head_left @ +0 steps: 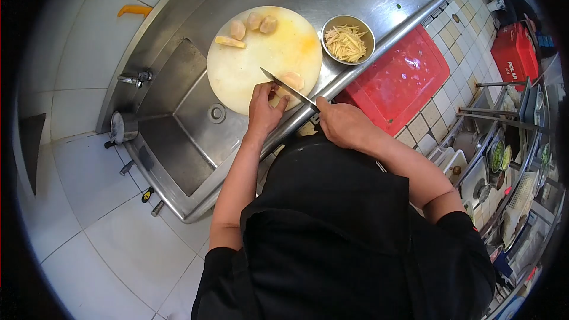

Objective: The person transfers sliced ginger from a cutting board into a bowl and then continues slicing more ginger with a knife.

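Note:
My right hand [345,123] is closed around the handle of a kitchen knife [288,88]. The blade slants up and left over a pale, sliced piece of peeled ginger [292,80] near the lower edge of a round white cutting board [255,68]. Just below the blade, my left hand [266,108] has its fingers curled against the ginger, partly hidden by the knife. Several peeled ginger chunks [268,24] and a longer cut piece [230,42] lie toward the top of the board. Beside the board, a round metal bowl [370,44] holds thin ginger strips [345,43].
The board lies across a stainless steel sink [178,136] with a wall tap [136,79] and a drain. Right of the counter's edge is a red plastic lid or bin [409,77]. Shelves with containers [474,178] line the right; a metal pot [123,127] hangs left.

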{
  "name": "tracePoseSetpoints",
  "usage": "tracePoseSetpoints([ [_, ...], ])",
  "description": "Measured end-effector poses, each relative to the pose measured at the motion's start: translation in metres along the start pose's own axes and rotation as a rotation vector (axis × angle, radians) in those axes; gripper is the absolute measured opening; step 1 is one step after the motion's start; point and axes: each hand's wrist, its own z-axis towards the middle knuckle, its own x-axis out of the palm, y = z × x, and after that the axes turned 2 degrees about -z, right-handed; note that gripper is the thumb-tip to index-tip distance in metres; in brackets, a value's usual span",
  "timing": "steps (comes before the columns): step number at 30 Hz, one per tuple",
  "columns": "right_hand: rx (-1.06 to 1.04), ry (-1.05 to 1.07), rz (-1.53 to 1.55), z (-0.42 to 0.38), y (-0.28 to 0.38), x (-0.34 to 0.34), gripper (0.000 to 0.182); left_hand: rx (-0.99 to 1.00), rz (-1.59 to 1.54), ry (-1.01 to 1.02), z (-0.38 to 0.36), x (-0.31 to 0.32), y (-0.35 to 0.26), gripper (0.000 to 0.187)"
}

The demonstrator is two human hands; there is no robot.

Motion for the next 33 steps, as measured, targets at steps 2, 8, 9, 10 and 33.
tracePoseSetpoints([
  [2,-0.004,0.003,-0.007,0.003,0.000,0.001,0.023,-0.001,0.003,0.003,0.000,-0.001,0.002,0.041],
  [8,-0.036,0.049,-0.016,0.018,0.006,0.000,0.021,0.010,-0.029,-0.023,0.000,0.002,0.005,0.042],
  [9,0.002,0.049,-0.018,0.027,0.004,0.008,0.021,0.018,-0.034,-0.022,0.000,0.003,0.006,0.041],
  [10,0.041,0.047,-0.019,0.034,0.002,0.016,0.021,0.028,-0.037,-0.020,0.000,0.003,0.007,0.040],
  [33,0.020,0.014,-0.069,0.001,0.011,-0.004,0.019,0.015,-0.036,-0.014,-0.001,0.001,0.005,0.040],
])
